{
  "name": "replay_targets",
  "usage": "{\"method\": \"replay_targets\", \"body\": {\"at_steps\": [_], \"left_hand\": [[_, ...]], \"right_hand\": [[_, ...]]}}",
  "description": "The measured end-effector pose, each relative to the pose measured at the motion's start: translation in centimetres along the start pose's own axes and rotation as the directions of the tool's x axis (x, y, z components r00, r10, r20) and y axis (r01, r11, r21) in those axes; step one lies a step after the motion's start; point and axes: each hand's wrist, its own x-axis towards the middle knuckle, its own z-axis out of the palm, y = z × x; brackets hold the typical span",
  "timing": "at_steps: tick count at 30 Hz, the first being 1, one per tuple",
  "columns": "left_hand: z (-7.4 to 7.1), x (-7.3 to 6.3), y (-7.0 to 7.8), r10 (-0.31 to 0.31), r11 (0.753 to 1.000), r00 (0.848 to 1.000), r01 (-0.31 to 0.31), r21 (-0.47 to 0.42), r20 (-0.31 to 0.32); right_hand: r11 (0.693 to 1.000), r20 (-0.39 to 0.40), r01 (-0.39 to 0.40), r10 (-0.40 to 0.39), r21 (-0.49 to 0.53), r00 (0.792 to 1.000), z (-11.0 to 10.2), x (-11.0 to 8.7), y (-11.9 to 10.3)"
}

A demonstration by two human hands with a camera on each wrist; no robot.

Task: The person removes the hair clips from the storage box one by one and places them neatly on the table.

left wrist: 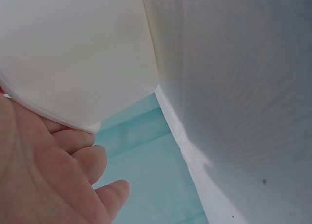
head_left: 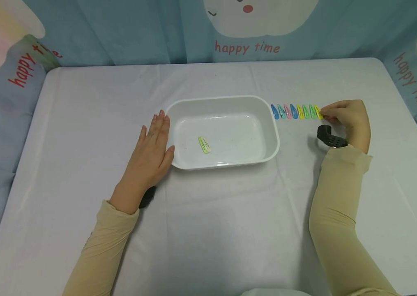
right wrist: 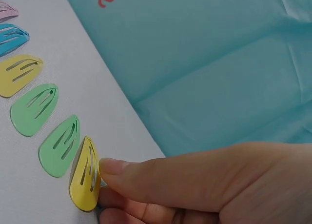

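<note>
A row of snap hair clips in blue, teal, pink, yellow and green lies on the white cloth to the right of a white basin. At the row's right end my right hand pinches a yellow hair clip by its edge, the thumb on one side and fingers beneath. My left hand rests against the basin's left rim with its fingers straight; the left wrist view shows its fingertips touching the rim. One yellow-green hair clip lies inside the basin, left of its middle.
A white cloth covers the table. Blue curtains with printed lettering hang behind its far edge and along both sides. A pale rounded object shows at the near edge.
</note>
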Motion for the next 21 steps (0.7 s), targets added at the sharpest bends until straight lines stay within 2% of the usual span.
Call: {"method": "replay_targets", "body": {"at_steps": [8, 21], "left_hand": [[0.01, 0.00, 0.00, 0.000, 1.000, 1.000, 0.000, 0.001, 0.001], [-0.07, 0.00, 0.05, 0.004, 1.000, 1.000, -0.004, -0.002, 0.001]], "right_hand": [[0.999, 0.000, -0.015, 0.015, 0.029, 1.000, 0.00, -0.20, -0.13], [0.996, -0.043, -0.057, 0.059, 0.063, 0.997, 0.07, -0.32, -0.23]]}}
